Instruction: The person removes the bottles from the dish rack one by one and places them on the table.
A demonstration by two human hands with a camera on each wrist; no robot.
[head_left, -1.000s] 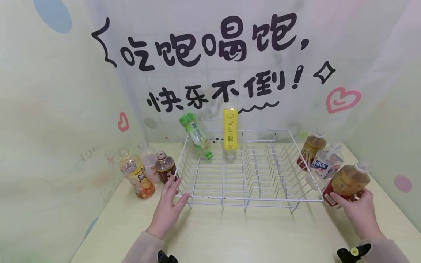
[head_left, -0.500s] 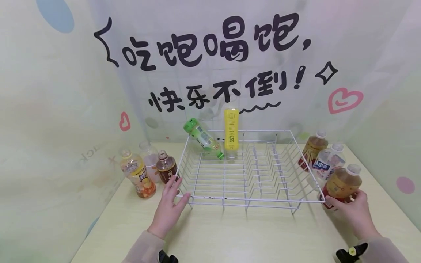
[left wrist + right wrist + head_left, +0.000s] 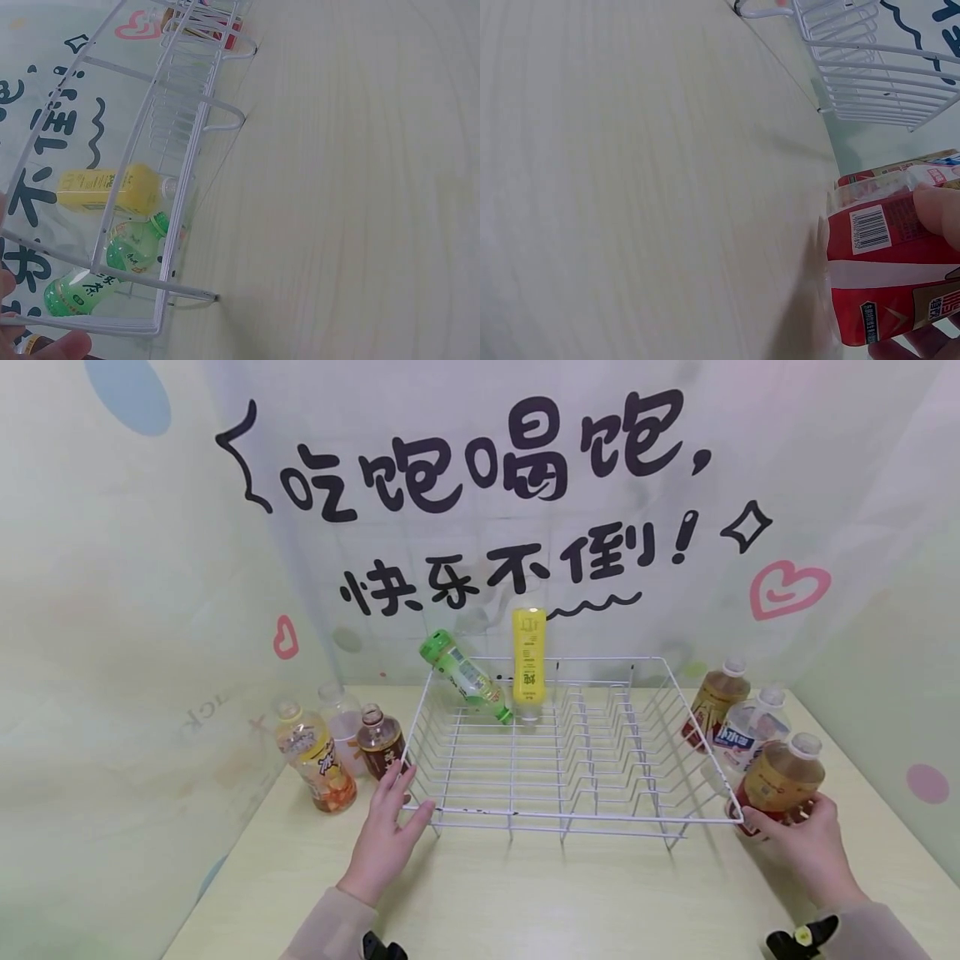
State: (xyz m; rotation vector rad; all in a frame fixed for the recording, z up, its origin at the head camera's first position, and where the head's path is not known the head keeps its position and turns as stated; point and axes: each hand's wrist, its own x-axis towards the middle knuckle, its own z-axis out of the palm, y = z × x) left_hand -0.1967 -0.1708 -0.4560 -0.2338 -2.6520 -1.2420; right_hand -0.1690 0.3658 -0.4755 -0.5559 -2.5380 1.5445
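Observation:
My right hand [image 3: 810,847] grips a brown drink bottle with a white cap [image 3: 783,777] beside the front right corner of a white wire dish rack [image 3: 570,817]. The bottle's red label with a barcode [image 3: 870,229] fills the lower right of the right wrist view, the thumb pressed on it. My left hand [image 3: 382,843] rests at the rack's front left corner, fingers spread along the rim. Inside the rack, a green-capped bottle [image 3: 468,679] leans head-down to the right, against an inverted yellow bottle [image 3: 529,660].
Left of the rack stand an orange-labelled bottle [image 3: 315,760], a pale bottle [image 3: 341,731] and a dark brown bottle [image 3: 381,739]. A brown bottle [image 3: 716,702] and a clear blue-labelled bottle [image 3: 750,731] stand at the right. A printed curtain [image 3: 480,527] hangs behind.
The gripped bottle and right hand have shifted left, closer to the rack's corner. The green bottle has slid and tilted further to the right. My left hand keeps its place.

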